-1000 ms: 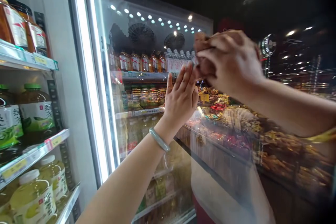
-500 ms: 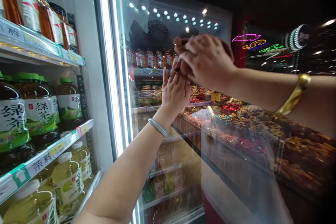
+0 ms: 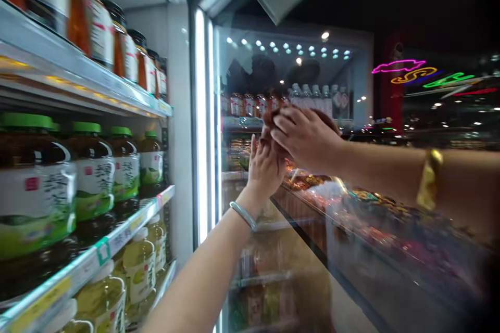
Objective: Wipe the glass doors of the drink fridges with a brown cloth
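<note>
My left hand (image 3: 266, 169), below a pale green bangle, lies against the glass door (image 3: 312, 250) with its fingers stretched upward and partly spread. Just above and right of it, my right hand (image 3: 307, 135) presses a bunched brown cloth (image 3: 273, 117) to the same glass. The cloth shows around the fingers and behind the back of that hand; much of it is covered. A gold bangle sits on the right forearm. The two hands nearly touch, and the left fingertips meet the cloth's lower edge.
To the left, cooler shelves (image 3: 128, 223) hold green-capped tea bottles (image 3: 91, 177), dark-capped amber bottles (image 3: 97, 31) and pale yellow drinks (image 3: 138, 265). A bright light strip (image 3: 201, 125) runs along the cooler's edge. The glass shows shelves, piled packaged goods and neon shapes (image 3: 414, 73).
The view has shifted, so the shelves and light strip stand farther right. Both hands appear lower in view, the right one more so, with the cloth still under it.
</note>
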`<action>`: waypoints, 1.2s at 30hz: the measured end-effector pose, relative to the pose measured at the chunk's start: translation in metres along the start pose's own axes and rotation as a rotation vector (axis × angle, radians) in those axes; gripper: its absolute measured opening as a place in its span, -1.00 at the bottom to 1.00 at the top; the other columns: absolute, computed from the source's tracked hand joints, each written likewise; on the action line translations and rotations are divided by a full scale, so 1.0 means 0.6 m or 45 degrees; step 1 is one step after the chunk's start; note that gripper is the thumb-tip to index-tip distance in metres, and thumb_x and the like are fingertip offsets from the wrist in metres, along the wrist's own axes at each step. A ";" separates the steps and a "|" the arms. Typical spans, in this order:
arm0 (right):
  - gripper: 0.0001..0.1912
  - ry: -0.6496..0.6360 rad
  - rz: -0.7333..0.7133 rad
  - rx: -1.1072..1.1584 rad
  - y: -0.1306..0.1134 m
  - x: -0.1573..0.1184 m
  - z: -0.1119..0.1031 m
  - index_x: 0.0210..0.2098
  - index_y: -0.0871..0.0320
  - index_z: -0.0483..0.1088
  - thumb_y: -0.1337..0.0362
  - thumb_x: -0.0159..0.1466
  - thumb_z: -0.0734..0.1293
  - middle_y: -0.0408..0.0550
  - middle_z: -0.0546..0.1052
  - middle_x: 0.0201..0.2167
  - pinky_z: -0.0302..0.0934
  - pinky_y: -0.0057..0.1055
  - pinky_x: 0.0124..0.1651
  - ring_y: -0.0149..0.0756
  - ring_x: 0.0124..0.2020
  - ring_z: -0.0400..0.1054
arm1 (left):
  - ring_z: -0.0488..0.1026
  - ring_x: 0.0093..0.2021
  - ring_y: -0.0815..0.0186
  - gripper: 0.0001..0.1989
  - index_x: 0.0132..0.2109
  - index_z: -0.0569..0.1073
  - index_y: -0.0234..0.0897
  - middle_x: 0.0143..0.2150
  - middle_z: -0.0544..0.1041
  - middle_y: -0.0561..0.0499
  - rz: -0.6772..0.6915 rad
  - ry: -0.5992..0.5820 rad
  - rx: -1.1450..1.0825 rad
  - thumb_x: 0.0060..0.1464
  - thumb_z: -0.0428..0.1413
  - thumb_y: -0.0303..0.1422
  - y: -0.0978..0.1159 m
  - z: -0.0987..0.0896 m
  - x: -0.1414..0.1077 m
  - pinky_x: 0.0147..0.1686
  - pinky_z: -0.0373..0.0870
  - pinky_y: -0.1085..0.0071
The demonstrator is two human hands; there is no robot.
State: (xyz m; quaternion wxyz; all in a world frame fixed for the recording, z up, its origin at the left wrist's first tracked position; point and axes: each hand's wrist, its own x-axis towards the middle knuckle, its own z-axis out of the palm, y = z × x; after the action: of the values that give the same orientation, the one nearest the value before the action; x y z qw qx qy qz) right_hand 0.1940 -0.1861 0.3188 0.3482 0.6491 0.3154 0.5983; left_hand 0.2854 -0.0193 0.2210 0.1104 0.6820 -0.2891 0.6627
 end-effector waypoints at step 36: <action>-0.57 -0.003 0.048 0.387 -0.082 0.104 0.077 0.22 0.25 0.41 0.29 0.41 0.20 0.24 0.44 0.22 0.16 0.10 0.23 0.13 0.23 0.24 | -0.14 0.60 0.24 -0.37 0.58 -0.10 -0.16 0.62 -0.04 -0.06 -0.406 -0.167 -0.171 0.45 -0.19 -0.36 -0.106 -0.020 -0.164 0.57 -0.07 0.04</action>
State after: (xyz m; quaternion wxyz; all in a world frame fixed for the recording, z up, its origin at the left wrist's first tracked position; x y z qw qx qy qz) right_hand 0.2460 -0.1107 0.3109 0.2349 0.7010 0.3896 0.5492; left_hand 0.3138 0.0630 0.1415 0.2402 0.7520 -0.2275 0.5702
